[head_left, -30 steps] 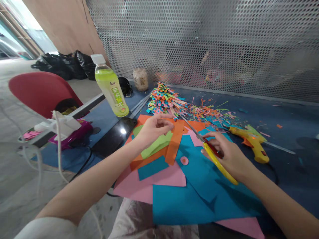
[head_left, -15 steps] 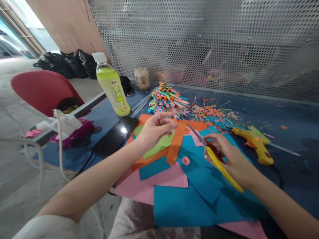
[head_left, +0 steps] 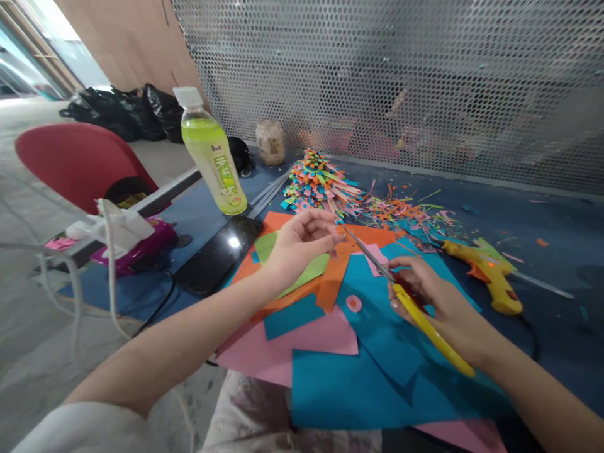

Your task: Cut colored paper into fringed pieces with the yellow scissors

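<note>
My left hand (head_left: 299, 242) is raised over the paper sheets, fingers pinched on a small piece of paper I cannot make out. My right hand (head_left: 436, 302) grips yellow-handled scissors (head_left: 406, 299), whose blades point up-left and meet the left fingertips. Below lie an orange paper strip (head_left: 334, 277), a green sheet (head_left: 302, 267), pink paper (head_left: 302, 343) and large blue sheets (head_left: 377, 371). A small pink paper disc (head_left: 353, 303) rests on the blue sheet.
A green drink bottle (head_left: 212, 154) stands at the left beside a black phone (head_left: 218, 253). A pile of coloured paper strips (head_left: 321, 184) and scraps lies behind. A yellow glue gun (head_left: 488, 275) lies right. A red chair (head_left: 75, 165) and perforated metal screen (head_left: 401, 82) border the table.
My left hand has lifted slightly and closed on the scissor tips; the right hand with the scissors has shifted a little toward me. The view has drifted slightly.
</note>
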Motion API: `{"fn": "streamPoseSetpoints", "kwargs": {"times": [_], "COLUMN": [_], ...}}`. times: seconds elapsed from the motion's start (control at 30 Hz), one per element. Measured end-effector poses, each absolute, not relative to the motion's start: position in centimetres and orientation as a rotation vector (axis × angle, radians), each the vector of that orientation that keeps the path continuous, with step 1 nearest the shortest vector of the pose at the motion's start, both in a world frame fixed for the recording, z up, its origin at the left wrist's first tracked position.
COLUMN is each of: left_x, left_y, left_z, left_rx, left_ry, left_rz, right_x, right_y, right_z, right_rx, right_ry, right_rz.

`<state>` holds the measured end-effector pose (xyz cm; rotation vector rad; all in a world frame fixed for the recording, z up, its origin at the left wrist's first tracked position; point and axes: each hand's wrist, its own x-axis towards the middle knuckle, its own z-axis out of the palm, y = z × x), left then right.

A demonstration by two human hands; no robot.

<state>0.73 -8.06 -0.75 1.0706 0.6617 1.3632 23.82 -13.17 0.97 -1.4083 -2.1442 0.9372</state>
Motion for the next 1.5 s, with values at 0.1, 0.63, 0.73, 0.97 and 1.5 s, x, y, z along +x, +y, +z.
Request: {"fn": "streamPoseSetpoints", "kwargs": {"times": [0.1,0.63,0.73,0.97,1.5], "left_x": [0.76,0.63,0.59,0.63,0.57], "left_y": [-8.02,-8.18,-8.24,-8.28,-8.26], "left_z": [-0.84,-0.69,-0.63,-0.42,-0.14], "left_rx": [1.082,1.075,1.055,1.015,0.947], "left_ry": [0.65,0.666,0.676,0.677,0.66], "left_rz": [1.357,1.34,1.326,1.299,1.272], "right_x": [23.78,23.73,23.7,23.64,23.85], "right_y": [-13.24,-13.26,-13.27,-13.22,-13.2], "right_z": [0.96,0.74,0.74,0.86,0.81], "right_rx": [-1.421,-1.413,-1.419,-1.432,-1.425], "right_ry": [-2.152,-2.174,-2.18,-2.171,-2.186], "right_rz": [0.931,0.874,0.866,0.877,0.854]}}
